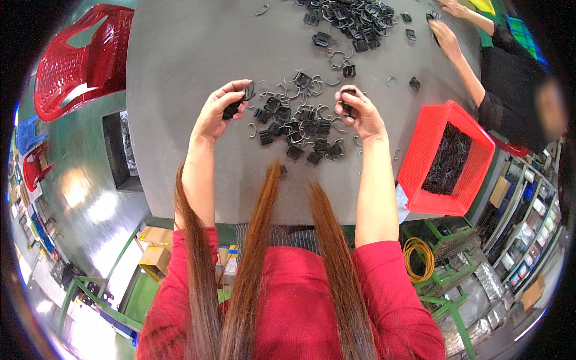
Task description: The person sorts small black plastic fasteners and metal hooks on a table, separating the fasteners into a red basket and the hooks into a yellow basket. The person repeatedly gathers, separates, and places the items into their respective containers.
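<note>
While black buckles (284, 113) lie between them, left hand (215, 114) and right hand (363, 115) clamp fingers on a left clip (231, 111) and right clip (347, 108), the latter's long axis pointing roughly across the gray table (180, 72).

Glossy green floor (75, 147) with bright glare (103, 207), red plastic chair (84, 66), crowded shelving (525, 219).
</note>
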Action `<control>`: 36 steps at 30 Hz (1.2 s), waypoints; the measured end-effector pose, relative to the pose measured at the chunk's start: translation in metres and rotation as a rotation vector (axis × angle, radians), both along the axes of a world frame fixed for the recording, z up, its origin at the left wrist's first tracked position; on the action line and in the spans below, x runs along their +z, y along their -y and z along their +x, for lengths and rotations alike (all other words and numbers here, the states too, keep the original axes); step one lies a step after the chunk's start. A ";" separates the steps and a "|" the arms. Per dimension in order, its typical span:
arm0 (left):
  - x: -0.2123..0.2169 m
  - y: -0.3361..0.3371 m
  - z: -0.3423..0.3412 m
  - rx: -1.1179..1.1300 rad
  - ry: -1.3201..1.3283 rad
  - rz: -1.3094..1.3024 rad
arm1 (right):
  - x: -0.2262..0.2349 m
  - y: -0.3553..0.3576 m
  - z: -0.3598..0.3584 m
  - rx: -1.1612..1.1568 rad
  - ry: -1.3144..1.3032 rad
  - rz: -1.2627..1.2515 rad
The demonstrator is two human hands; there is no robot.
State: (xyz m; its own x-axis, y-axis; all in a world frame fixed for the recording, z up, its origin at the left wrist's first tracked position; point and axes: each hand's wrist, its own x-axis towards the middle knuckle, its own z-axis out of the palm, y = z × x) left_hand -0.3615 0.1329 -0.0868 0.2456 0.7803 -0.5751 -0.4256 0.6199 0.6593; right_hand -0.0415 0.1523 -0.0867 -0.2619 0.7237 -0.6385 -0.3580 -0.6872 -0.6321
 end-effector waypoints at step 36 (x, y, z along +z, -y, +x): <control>-0.012 0.021 -0.015 -0.299 -0.156 0.033 | -0.022 0.030 -0.109 0.837 1.318 0.522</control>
